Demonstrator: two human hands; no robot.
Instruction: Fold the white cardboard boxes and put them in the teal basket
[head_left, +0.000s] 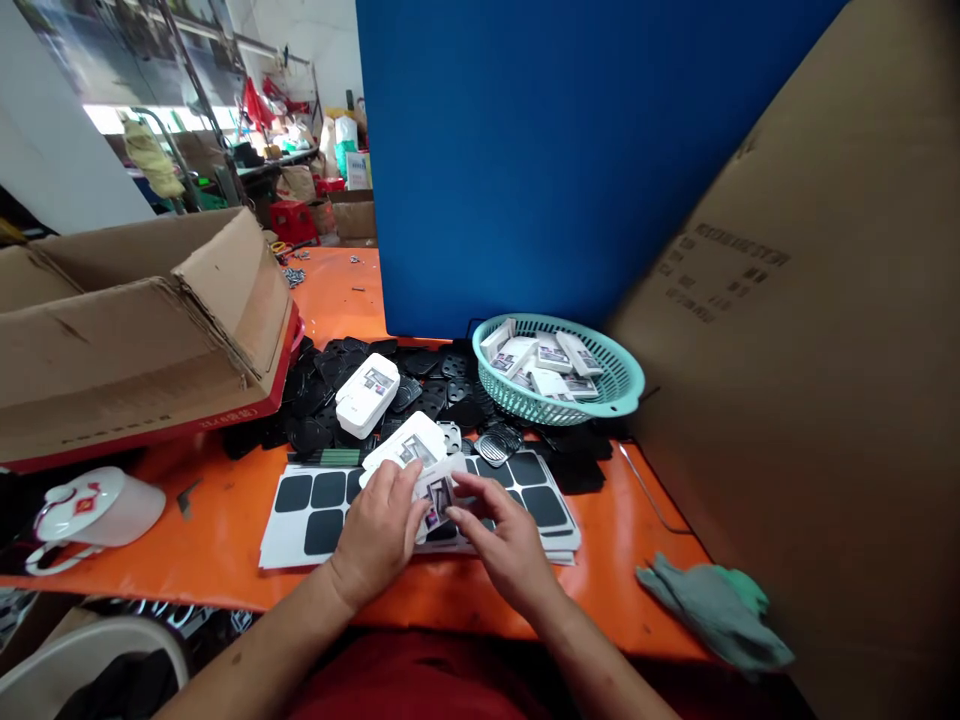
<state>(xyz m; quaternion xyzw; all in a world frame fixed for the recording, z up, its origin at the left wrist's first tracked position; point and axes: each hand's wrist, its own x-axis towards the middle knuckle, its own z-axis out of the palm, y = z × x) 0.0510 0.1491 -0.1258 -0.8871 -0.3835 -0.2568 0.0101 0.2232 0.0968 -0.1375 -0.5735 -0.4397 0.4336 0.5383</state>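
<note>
Over the table's front half, my left hand (379,525) is closed on a small white printed card or flat packet (436,500) with a picture on its face. The fingers of my right hand (501,535) pinch its right edge. Just behind lies a stack of white printed cards (411,445), partly covered by my left hand. Farther back, another white stack (367,393) sits on loose black pieces. Beneath my hands are white sheets (277,548) bearing dark rounded squares, partly hidden by my hands.
A turquoise basket (626,385) with several white packets stands behind right. Black flat pieces (307,435) cover the middle of the orange table (217,560). An open carton (112,360) and a white jug (112,505) stand left. Right are a large carton (787,420) and grey-green gloves (705,605).
</note>
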